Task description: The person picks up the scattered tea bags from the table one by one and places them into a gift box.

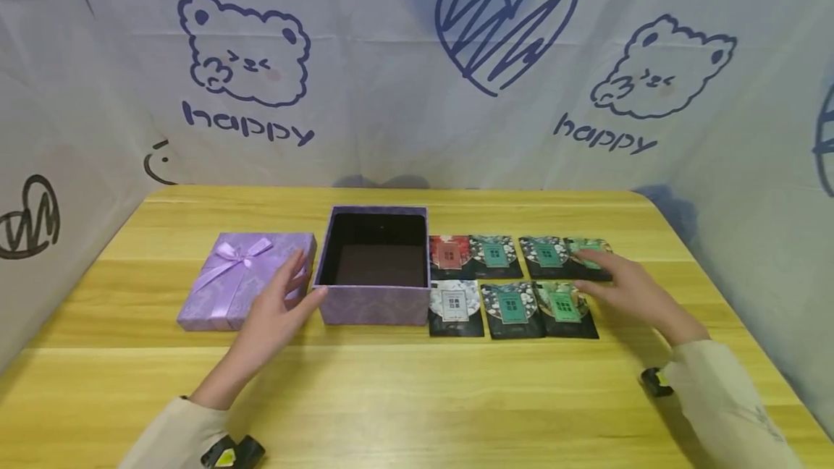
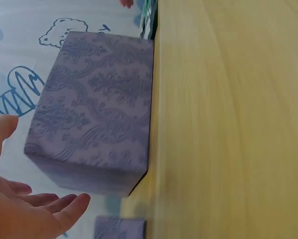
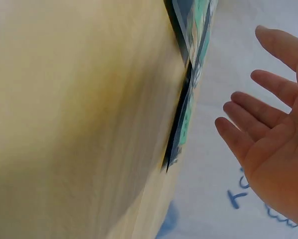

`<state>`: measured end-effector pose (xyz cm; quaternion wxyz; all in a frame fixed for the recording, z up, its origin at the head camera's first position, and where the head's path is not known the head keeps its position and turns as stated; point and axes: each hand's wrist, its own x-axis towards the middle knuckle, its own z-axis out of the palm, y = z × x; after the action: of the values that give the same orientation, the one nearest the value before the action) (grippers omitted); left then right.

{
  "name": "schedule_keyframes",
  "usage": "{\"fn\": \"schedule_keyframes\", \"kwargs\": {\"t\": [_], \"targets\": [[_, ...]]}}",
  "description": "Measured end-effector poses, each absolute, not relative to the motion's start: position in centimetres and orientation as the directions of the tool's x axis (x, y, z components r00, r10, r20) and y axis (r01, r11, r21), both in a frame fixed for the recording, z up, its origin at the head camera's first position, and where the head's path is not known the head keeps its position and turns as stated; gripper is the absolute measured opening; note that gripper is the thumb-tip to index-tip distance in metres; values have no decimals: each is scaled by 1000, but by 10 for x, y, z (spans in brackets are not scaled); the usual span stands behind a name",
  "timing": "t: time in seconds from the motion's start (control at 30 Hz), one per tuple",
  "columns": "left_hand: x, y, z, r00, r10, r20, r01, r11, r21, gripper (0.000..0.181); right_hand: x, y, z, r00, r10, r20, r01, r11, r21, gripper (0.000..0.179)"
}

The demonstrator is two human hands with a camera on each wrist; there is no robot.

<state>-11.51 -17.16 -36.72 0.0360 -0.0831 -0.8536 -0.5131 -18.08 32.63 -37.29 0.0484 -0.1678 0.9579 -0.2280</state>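
Note:
My left hand (image 1: 270, 313) hovers between the purple patterned gift box (image 1: 374, 306) and its lid (image 1: 250, 273), fingers relaxed and holding nothing. In the left wrist view, the thumb and fingers spread beside the box's side wall (image 2: 94, 104). The box stands without its lid, showing a dark inside. The lid bears a lilac ribbon bow (image 1: 239, 253) and lies flat. My right hand (image 1: 632, 292) is over the right end of the tea sachets, fingers extended; the right wrist view shows an empty palm. A green sachet (image 1: 565, 306) lies just left of its thumb.
Two rows of flat tea sachets lie right of the box, among them a red one (image 1: 449, 255), a white one (image 1: 455, 306) and several green ones. All rest on the wooden table (image 1: 417, 396). A printed white cloth (image 1: 371, 78) hangs behind the table.

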Motion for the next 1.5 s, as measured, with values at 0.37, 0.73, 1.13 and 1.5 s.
{"fn": "schedule_keyframes", "kwargs": {"t": [0.37,0.73,1.13,1.5], "targets": [[-125,-159,-374,-995,71,77,95,298,950,74,-214,358,-370,-947,-302,-113,-210,844,-494,67],[-128,-158,-379,-987,93,129,147,223,964,60,-242,379,-376,-928,-283,-241,-138,864,-484,81],[-128,-159,-384,-987,100,128,149,233,961,61,-258,386,-381,-897,-320,-304,-133,853,-505,92],[-129,-160,-384,-984,104,143,165,256,952,60,-255,383,-384,-873,-344,-345,-135,851,-508,99]]}}
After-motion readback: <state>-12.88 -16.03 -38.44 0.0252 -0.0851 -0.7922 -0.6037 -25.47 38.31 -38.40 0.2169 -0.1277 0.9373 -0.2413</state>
